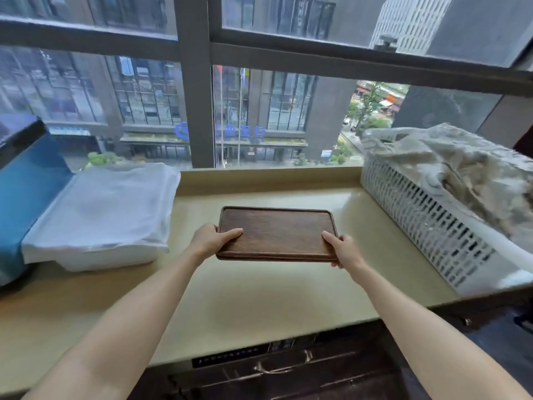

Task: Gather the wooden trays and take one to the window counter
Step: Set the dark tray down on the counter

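A dark brown wooden tray (278, 230), rectangular with a low raised rim, is held over the beige window counter (259, 295), roughly at its middle. My left hand (212, 239) grips the tray's near left corner, thumb lying on top. My right hand (344, 251) grips the near right corner the same way. The tray's near edge looks double, as if two trays are stacked, but I cannot tell for sure. Its far edge sits low, close to the counter or touching it.
A white lidded box under a clear plastic cover (101, 215) lies left of the tray, with a blue box (26, 192) beyond it. A white slotted basket (427, 223) full of crumpled cloth stands on the right. A large window (259, 111) is behind; dark cabinet drawers (282, 368) are below.
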Available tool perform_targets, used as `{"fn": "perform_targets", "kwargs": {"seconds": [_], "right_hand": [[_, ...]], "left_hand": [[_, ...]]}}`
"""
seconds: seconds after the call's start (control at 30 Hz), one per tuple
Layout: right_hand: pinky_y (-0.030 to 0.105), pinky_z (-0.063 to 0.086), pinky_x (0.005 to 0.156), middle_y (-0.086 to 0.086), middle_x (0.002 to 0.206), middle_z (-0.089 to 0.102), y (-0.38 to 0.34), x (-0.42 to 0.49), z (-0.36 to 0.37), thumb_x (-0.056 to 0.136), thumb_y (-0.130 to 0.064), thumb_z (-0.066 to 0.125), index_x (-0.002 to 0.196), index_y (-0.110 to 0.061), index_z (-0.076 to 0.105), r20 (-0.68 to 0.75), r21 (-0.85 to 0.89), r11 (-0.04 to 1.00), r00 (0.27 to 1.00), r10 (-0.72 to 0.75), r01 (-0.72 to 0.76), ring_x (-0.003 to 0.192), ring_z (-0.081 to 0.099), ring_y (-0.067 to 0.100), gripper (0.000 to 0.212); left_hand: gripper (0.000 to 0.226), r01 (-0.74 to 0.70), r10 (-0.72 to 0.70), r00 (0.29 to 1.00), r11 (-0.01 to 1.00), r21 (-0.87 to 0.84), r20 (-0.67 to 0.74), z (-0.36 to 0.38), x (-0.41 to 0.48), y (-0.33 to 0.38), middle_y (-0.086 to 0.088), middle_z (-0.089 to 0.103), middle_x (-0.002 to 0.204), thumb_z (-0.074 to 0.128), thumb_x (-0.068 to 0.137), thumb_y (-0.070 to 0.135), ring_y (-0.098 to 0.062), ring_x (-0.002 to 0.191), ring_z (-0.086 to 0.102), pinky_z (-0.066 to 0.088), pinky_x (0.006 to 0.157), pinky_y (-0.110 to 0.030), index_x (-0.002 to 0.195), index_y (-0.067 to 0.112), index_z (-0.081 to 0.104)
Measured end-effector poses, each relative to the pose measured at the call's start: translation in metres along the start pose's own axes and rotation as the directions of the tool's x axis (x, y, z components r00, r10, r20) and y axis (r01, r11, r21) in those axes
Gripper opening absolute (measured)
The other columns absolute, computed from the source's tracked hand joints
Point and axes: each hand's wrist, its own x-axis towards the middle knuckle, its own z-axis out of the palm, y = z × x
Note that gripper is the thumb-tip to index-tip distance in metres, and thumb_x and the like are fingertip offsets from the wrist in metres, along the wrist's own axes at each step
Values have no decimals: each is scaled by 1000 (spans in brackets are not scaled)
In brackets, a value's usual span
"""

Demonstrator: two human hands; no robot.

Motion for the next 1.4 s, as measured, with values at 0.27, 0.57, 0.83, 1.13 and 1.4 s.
{"fn": "perform_targets", "kwargs": {"seconds": [0.27, 0.57, 0.83, 1.13, 1.4], "right_hand": [[17, 28, 27, 5, 59, 52, -10, 100, 13, 87, -40, 56, 68, -12, 45, 98, -68, 998, 995, 25, -18, 35, 47, 17, 36], [19, 31, 33, 4, 59, 50, -32, 187, 23, 90, -39, 53, 65, -14, 39, 211, -160, 987, 977, 8, 27, 42, 49, 19, 38], [26, 30, 48, 2, 68, 48, -45, 236, 40, 89, -41, 52, 64, -14, 39, 258, -172, 985, 966, 17, 28, 54, 41, 16, 39], [48, 57, 77, 13, 90, 59, -55, 268, 65, 87, -42, 54, 92, -2, 59, 272, -183, 982, 962, 3, 49, 90, 61, 34, 41], [44, 47, 94, 18, 118, 61, -62, 274, 69, 90, -44, 43, 111, -1, 57, 299, -385, 908, 953, -49, 167, 109, 55, 34, 50]], "left_hand": [[44, 106, -102, 994, 990, 91, -44, 25, 75, 14, -1, 51, 63, 67, 78, 46, -26, 75, 52, 34, 54, -28, 58, 13, 47], [45, 215, -205, 974, 971, 109, -92, 39, 146, 23, -1, 52, 68, 64, 78, 51, -27, 80, 54, 35, 57, -29, 65, 11, 50], [57, 251, -235, 965, 958, 140, -120, 38, 191, 23, -16, 66, 96, 64, 79, 50, -35, 100, 62, 41, 74, -33, 98, -4, 65], [55, 232, -212, 973, 909, 345, -94, 26, 227, 26, -12, 62, 99, 56, 83, 55, -31, 98, 58, 43, 81, -34, 98, 2, 59], [65, 214, -210, 976, 848, 485, -62, 18, 249, 22, -17, 63, 115, 49, 83, 60, -34, 107, 57, 42, 79, -34, 108, 1, 57]]}}
